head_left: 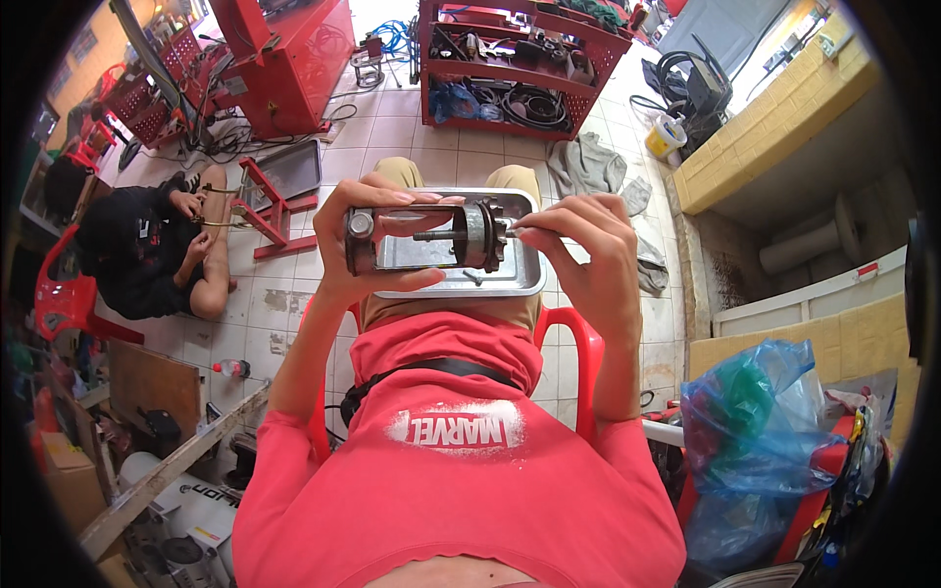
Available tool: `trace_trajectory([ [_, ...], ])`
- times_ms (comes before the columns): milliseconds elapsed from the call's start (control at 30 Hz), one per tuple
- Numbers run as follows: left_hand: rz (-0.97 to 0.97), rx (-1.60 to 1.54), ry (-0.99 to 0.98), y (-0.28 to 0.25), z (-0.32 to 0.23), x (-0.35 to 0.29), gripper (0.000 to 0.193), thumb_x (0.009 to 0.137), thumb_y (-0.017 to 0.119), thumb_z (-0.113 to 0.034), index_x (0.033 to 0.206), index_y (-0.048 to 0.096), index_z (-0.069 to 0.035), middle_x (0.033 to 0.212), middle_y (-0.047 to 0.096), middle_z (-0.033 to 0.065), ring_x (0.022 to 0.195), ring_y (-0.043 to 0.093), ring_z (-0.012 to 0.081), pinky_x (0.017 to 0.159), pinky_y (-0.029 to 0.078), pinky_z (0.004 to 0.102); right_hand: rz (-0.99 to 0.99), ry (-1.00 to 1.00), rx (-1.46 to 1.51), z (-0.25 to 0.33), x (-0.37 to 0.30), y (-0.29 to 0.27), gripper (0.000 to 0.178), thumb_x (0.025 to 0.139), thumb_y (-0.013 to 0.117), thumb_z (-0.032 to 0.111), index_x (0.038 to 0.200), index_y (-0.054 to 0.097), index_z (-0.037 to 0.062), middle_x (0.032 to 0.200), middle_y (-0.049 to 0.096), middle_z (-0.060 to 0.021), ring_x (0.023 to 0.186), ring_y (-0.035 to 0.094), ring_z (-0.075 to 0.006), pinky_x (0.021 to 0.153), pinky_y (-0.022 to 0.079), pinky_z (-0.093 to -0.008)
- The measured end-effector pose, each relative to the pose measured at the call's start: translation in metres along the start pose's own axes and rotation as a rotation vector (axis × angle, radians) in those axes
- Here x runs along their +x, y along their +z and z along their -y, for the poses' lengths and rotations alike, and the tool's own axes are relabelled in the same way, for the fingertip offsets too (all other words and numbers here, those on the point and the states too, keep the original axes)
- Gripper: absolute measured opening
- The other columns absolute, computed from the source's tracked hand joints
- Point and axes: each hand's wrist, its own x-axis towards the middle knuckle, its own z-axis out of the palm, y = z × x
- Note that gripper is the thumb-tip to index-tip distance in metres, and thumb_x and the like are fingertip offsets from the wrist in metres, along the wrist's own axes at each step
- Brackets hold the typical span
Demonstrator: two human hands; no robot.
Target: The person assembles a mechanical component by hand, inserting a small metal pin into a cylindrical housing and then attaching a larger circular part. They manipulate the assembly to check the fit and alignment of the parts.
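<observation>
While the left hand curls, fingers well apart, around a metal part, gripping it, the right hand bends nearly closed at the part's toothed end; whether it pinches something small cannot be told. Beneath both hands sits a silver tray holding a bolt. Nearer the body, white block lettering marks the red shirt.

Tiled floor. Red tool cart stands at the far side, black coil on its lowest shelf. Grey cloth lies crumpled near a yellow-and-white bucket. Left: co-worker in black sits beside a red metal stand. Lower right: blue plastic bag bulges.
</observation>
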Motion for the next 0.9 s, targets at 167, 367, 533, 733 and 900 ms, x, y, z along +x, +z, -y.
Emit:
trace_trajectory([
  [167,-0.021,0.008,0.017,0.000,-0.001,-0.001,0.068,0.062,0.091,0.008,0.116,0.051,0.002,0.114,0.058,0.0183,0.119,0.064,0.0361,0.102,0.056,0.0534,-0.104,-0.010,0.011,0.006,0.003,0.002,0.012,0.082,0.080,0.022,0.091,0.076,0.0137,0.090,0.070,0.0005,0.083,0.065,-0.0184,0.086,0.042,-0.0354],
  [367,0.009,0.045,0.020,-0.003,0.000,-0.002,0.070,0.060,0.093,0.006,0.115,0.051,0.002,0.115,0.057,0.0184,0.115,0.066,0.0365,0.102,0.057,0.0529,-0.080,-0.025,-0.018,0.004,-0.001,0.001,0.017,0.080,0.081,0.026,0.090,0.076,0.0134,0.090,0.070,0.0005,0.085,0.064,-0.0183,0.088,0.043,-0.0374],
  [533,-0.052,-0.020,-0.019,0.007,-0.009,-0.002,0.068,0.061,0.093,0.005,0.115,0.051,0.002,0.114,0.059,0.0193,0.115,0.066,0.0366,0.101,0.057,0.0522,-0.086,-0.043,-0.042,0.013,0.004,-0.005,0.017,0.077,0.082,0.027,0.086,0.076,0.0144,0.083,0.069,0.0013,0.081,0.064,-0.0167,0.087,0.042,-0.0370],
  [733,0.047,0.078,0.039,0.000,-0.009,-0.004,0.068,0.062,0.092,0.006,0.115,0.049,0.004,0.115,0.059,0.0225,0.113,0.066,0.0349,0.098,0.059,0.0534,-0.123,-0.048,-0.018,0.015,0.001,-0.012,0.014,0.077,0.082,0.022,0.084,0.076,0.0113,0.076,0.069,0.0000,0.074,0.062,-0.0181,0.084,0.041,-0.0361],
  [900,-0.017,-0.018,0.042,0.012,-0.014,0.000,0.071,0.061,0.093,0.004,0.116,0.048,0.004,0.113,0.061,0.0229,0.110,0.067,0.0319,0.098,0.059,0.0527,0.011,-0.051,-0.058,0.013,-0.004,-0.015,0.016,0.077,0.083,0.025,0.084,0.074,0.0141,0.081,0.069,0.0030,0.076,0.063,-0.0174,0.082,0.042,-0.0349],
])
